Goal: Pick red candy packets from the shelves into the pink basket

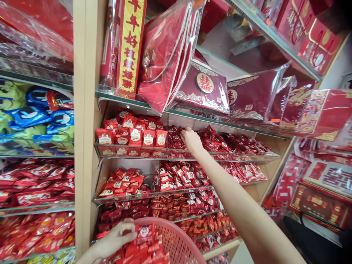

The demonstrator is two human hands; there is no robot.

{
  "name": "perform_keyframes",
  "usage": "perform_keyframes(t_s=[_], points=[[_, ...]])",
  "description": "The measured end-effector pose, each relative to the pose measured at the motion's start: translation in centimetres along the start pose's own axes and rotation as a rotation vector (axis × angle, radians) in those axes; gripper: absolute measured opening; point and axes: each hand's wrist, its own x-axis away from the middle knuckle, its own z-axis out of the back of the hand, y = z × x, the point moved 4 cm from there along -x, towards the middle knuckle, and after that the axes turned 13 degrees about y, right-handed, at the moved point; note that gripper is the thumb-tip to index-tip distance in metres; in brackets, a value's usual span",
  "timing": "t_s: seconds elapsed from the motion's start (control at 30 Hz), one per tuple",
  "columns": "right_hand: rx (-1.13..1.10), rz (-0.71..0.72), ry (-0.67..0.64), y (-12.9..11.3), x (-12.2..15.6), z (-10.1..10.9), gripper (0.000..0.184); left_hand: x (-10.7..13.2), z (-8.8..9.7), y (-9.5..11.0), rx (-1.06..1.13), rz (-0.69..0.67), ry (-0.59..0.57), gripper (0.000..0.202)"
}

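two hands in view, both mine. right hand (191,141) up at a glass tray (187,156), fingers (184,132) narrow and bunched, pressed down among small red snack packets (177,136); cannot tell if one is pinched. left hand (114,239) low and curled at the near edge of a pink plastic basket (176,242), fingers (126,234) just beside a red packet with a round label (144,234); cannot tell if it grips the packet or the rim. more red packets (140,253) heaped inside the basket. left part of the same tray: red packets with food pictures (134,137), standing. lower trays (154,194) hold red packets too. above, on a glass shelf (123,96), red gift bags (167,62) and a maroon pouch with a gold seal (205,83), wrapped in clear plastic. wooden upright (88,110) to my left; blue and green bags (35,113) beyond it.
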Motion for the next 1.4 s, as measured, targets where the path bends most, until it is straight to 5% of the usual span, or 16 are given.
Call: perform_keyframes(t_s=[0.2,0.33,0.53,0.83,1.1,1.3,1.4], points=[[-0.261,-0.072,0.307,2.8,0.1,0.3,0.024,0.5,0.4,0.8,-0.017,-0.018,-0.005,0.043],[-0.438,0.065,0.484,3.1,2.1,1.7,0.023,0.7,0.5,0.8,-0.018,-0.021,-0.014,0.043],[-0.427,0.306,0.444,2.7,6.2,2.5,0.026,1.1,0.6,0.9,-0.047,-0.043,-0.022,0.042],[-0.478,0.13,0.385,2.7,3.1,0.6,0.029,1.8,1.4,0.8,-0.041,-0.049,0.007,0.043],[-0.223,0.061,0.131,1.3,1.4,-0.9,0.031,2.9,2.3,0.8,-0.03,-0.048,0.038,0.043],[-0.165,0.073,0.205,1.7,2.0,0.3,0.034,3.2,2.8,0.7,-0.054,-0.06,0.053,0.044],[-0.299,0.048,0.319,0.1,5.2,1.4,0.034,3.3,2.8,1.4,-0.048,-0.106,0.03,0.044]])
